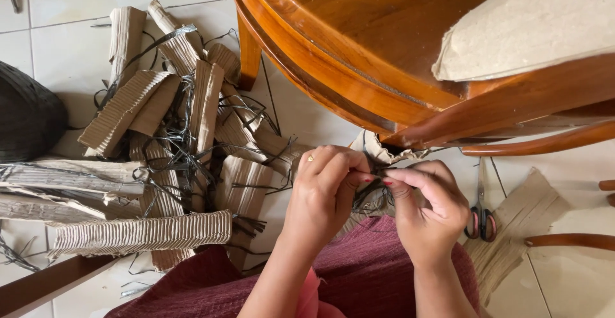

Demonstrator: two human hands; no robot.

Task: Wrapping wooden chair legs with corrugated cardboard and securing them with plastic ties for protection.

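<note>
Maroon cloth (378, 260) on lap, nearest cam. Wooden table (359, 42) above, w/ cardboard sheet (532, 23) on top. Pile of corrugated cardboard strips (166, 138) on tile floor at left. Left hand (323, 193) & right hand (429, 206), fingertips pinched together on thin dark strands (371, 196) between them, over lap. Scissors (480, 218) on floor, just right of right hand.
</note>
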